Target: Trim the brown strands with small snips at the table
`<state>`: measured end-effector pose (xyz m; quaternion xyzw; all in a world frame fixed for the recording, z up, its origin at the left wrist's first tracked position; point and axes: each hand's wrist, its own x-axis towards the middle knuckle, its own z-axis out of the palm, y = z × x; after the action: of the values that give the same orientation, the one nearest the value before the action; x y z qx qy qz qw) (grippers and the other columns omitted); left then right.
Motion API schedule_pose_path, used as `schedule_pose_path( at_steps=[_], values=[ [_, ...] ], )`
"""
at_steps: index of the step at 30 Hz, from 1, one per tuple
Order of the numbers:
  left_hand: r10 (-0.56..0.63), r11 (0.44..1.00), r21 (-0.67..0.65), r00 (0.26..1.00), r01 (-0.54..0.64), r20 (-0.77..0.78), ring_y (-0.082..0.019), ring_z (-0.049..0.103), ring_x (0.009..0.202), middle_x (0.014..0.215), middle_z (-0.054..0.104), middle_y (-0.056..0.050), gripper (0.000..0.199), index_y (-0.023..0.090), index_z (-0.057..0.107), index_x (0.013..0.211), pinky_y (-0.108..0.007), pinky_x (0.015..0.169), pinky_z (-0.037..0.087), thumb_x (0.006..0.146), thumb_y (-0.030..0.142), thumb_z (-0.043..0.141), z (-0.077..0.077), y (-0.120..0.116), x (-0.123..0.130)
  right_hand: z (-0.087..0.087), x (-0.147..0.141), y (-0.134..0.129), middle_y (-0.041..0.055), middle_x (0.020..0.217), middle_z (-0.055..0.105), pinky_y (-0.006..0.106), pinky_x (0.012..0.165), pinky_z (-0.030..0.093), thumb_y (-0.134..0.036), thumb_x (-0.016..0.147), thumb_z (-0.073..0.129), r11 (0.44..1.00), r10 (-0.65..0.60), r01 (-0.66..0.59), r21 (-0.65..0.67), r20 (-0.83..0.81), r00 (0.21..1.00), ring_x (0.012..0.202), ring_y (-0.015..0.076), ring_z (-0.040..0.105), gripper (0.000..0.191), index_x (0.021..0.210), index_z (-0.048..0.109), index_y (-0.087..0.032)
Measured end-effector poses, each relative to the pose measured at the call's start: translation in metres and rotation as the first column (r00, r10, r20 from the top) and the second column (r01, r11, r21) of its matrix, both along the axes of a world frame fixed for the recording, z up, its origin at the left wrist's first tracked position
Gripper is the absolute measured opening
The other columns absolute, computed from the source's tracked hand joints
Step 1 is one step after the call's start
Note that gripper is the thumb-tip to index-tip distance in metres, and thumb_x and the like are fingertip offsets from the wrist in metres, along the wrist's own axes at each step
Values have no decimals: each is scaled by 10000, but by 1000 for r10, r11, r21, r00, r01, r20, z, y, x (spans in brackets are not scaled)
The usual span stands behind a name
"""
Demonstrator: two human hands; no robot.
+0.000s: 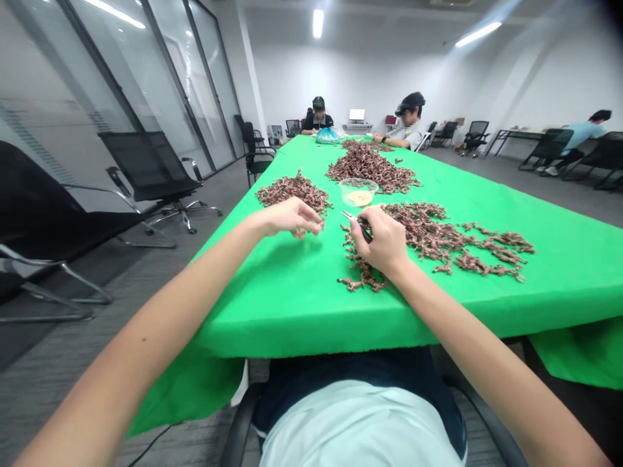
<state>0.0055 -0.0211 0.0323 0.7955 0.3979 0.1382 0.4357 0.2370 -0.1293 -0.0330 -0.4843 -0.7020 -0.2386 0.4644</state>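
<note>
My left hand [293,218] hangs over the green table with its fingers bent and apart, and nothing shows between them. Just behind it lies a pile of small brown knobbly pieces [287,189]. My right hand [385,239] is closed around a small tool [364,229] with a black handle and a slim metal tip, which points left. Under and beside that hand spreads a looser heap of the same brown pieces [428,230]; a few lie near the wrist. Beyond the tool tip stands a clear round plastic tub [359,192] with something pale yellow at its bottom.
A bigger brown heap [372,167] and a blue plastic bag [328,135] lie farther along the green tablecloth [302,292]. Two people [318,118] sit at the far part of the table. Office chairs [150,168] stand along the left, beside glass partitions.
</note>
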Motion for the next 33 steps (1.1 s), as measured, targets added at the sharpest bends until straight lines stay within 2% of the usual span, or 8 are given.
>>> schedule_pose_path(
  at_steps=[3, 6, 9, 15, 20, 25, 29, 33],
  values=[
    [231, 957, 128, 950, -261, 209, -202, 663, 628, 743, 737, -104, 379, 136, 764, 867, -401, 674, 544, 608, 343, 947, 16, 39, 2, -2, 1, 1, 71, 809, 696, 307, 663, 432, -449, 1008, 467, 1000, 4, -3, -6, 33, 999, 737, 189, 614, 319, 910, 634, -195],
    [501, 793, 92, 732, -602, 462, -217, 696, 738, 718, 685, -56, 379, 97, 656, 879, -445, 795, 557, 629, 177, 930, 24, 69, 4, -3, 2, 1, 72, 811, 694, 312, 667, 432, -447, 1009, 465, 1000, 3, -3, -12, 34, 999, 735, 192, 615, 321, 918, 638, -192],
    [541, 742, 98, 679, -663, 495, -207, 690, 815, 698, 645, -28, 307, 83, 623, 889, -450, 854, 546, 729, 173, 870, 25, 76, 0, -3, 3, 1, 72, 812, 694, 312, 670, 433, -446, 1008, 466, 1000, -1, 1, -7, 31, 1000, 734, 192, 616, 321, 916, 637, -191],
    [410, 810, 244, 813, -533, 413, -211, 675, 692, 705, 687, -86, 210, 110, 707, 810, -449, 779, 545, 722, 240, 847, 11, 51, -4, 0, 3, 0, 75, 809, 693, 308, 669, 427, -441, 1004, 476, 999, 36, -36, -8, -15, 999, 725, 189, 621, 315, 902, 630, -186],
    [145, 907, 387, 987, -163, 76, -197, 624, 559, 735, 730, -99, 215, 160, 771, 784, -380, 651, 515, 681, 334, 843, -4, 23, 18, 3, 6, -1, 66, 803, 691, 313, 685, 439, -432, 1005, 465, 999, 33, -36, -18, -156, 987, 708, 183, 618, 306, 897, 624, -193],
    [79, 863, 505, 985, 11, -155, -227, 652, 681, 746, 735, -79, 182, 195, 780, 737, -353, 707, 499, 669, 359, 821, -20, -7, 56, 5, 11, 2, 48, 765, 689, 319, 681, 450, -435, 998, 477, 1000, 16, -21, -18, -260, 966, 672, 178, 615, 300, 870, 625, -208],
    [145, 856, 516, 967, -16, -211, -250, 640, 680, 596, 655, -74, 299, 205, 698, 594, -371, 730, 498, 702, 464, 801, -32, -23, 85, 6, 13, 2, 40, 729, 679, 315, 640, 429, -433, 992, 490, 1000, 15, -16, -2, -294, 956, 623, 170, 587, 297, 842, 622, -212],
    [218, 847, 530, 932, -34, -288, -299, 657, 742, 563, 607, -86, 343, 207, 601, 508, -413, 774, 503, 703, 410, 798, -34, -28, 102, 7, 13, 2, 33, 709, 669, 314, 628, 414, -441, 993, 488, 1000, 8, -11, -7, -302, 953, 603, 168, 571, 303, 838, 619, -216]
  ],
)
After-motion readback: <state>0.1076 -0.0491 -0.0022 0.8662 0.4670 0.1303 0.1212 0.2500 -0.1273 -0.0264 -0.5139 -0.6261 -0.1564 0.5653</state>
